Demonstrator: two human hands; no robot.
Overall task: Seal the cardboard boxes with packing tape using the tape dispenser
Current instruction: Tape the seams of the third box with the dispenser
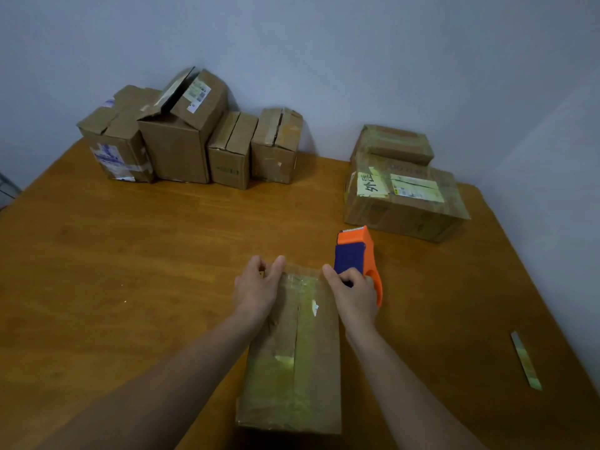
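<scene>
the box (292,368) lies lengthwise between my forearms on the counter (130,254), with a seam running down its top and glossy tape (303,285) over the far end. my left hand (256,290) sits on the box's far left corner, fingers curled over the far edge and thumb raised beside them, gripping the cardboard. my right hand (354,292) is at the far right corner, fingers wrapped tight round the dispenser (357,254), with the index finger stretched forward along the box edge. the dispenser is orange with a blue front. it rises just beyond that hand, its toothed end pointing away from me, close beside the box's corner. i cannot tell whether it touches the counter.

well to the right of my right hand a loose strip (526,360) lies flat on the counter. beyond the right hand is a stack (402,190), a small box on a larger taped one with yellowish labels. farther off, beyond my left hand, a row of boxes (194,141) stands against the wall (324,60). there are four, seams unsealed, and one has a flap lifted.
</scene>
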